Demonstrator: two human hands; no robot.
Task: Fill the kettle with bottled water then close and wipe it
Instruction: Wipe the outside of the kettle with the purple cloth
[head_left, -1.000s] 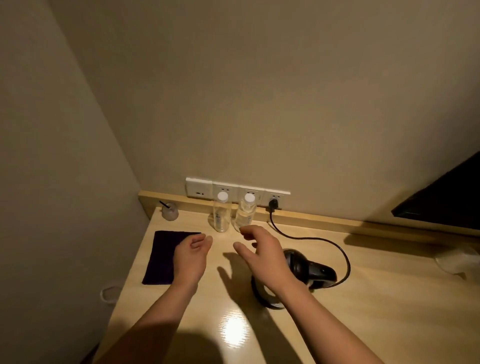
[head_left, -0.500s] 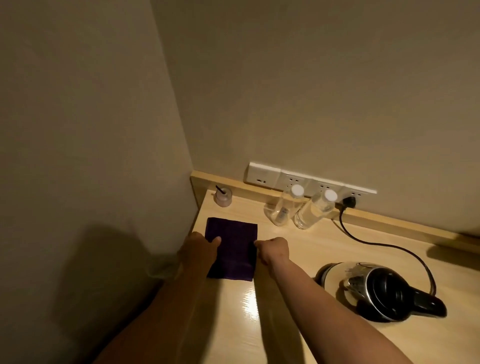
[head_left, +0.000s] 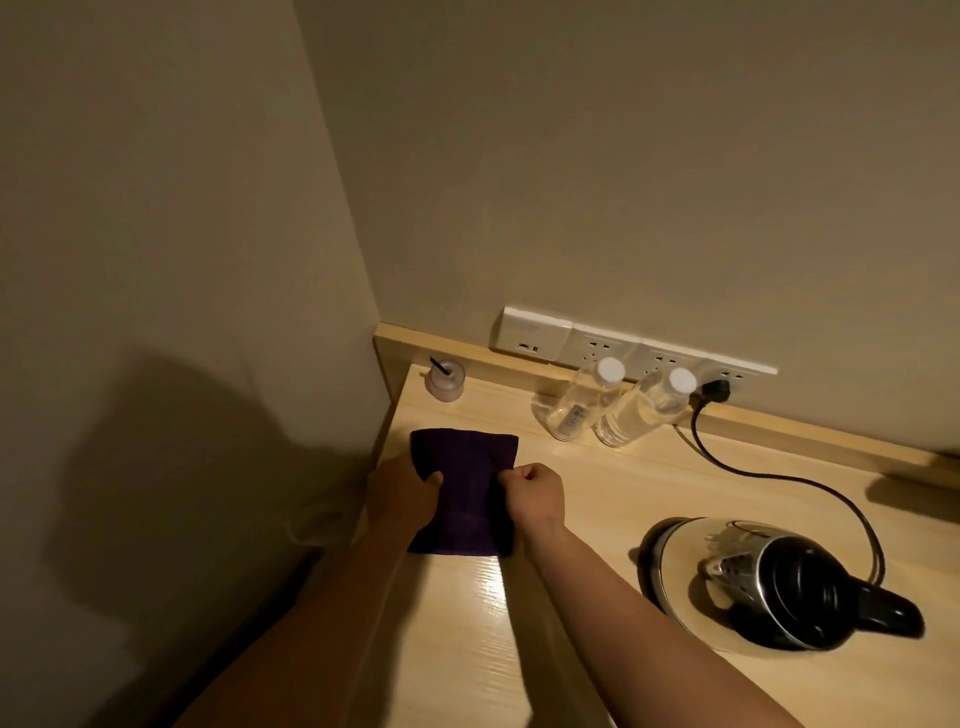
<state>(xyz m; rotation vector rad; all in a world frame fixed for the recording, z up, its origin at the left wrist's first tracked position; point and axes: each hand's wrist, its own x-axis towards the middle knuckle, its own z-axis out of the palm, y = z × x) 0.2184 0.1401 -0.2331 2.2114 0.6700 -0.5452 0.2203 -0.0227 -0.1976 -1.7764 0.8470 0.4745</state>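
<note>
Pale wood-grain desk top (head_left: 597, 519) fills a corner between two plain beige walls (head_left: 623, 156), with a raised wooden lip along the back.

Half a second ago both hands lay at the side edges of the dark purple cloth (head_left: 467, 462), which was flat. Now the left hand (head_left: 402, 491) and the right hand (head_left: 535, 493) are curled into fists that pinch the fabric, so it is creased and gathered between them. A second ago the hands hovered open above the desk, holding nothing.

On the back wall a white socket strip (head_left: 597, 343) runs just above the lip. A black plug (head_left: 714, 389) sits in its right end, and a black cord (head_left: 779, 475) loops across the desk to the kettle. Two clear plastic bottles with white caps (head_left: 576, 405) stand side by side in front of the sockets, upright and capped. A small clear cup with a black stick (head_left: 445, 379) sits in the far left corner. Light glares off the desk near the forearms.

The steel-sided kettle with a black top and black handle (head_left: 795, 587) stands on the desk at the right, well apart from the hands and cloth. Its handle points right, and a metal mesh shows at the spout. Whether its lid is fully closed I cannot tell.
</note>
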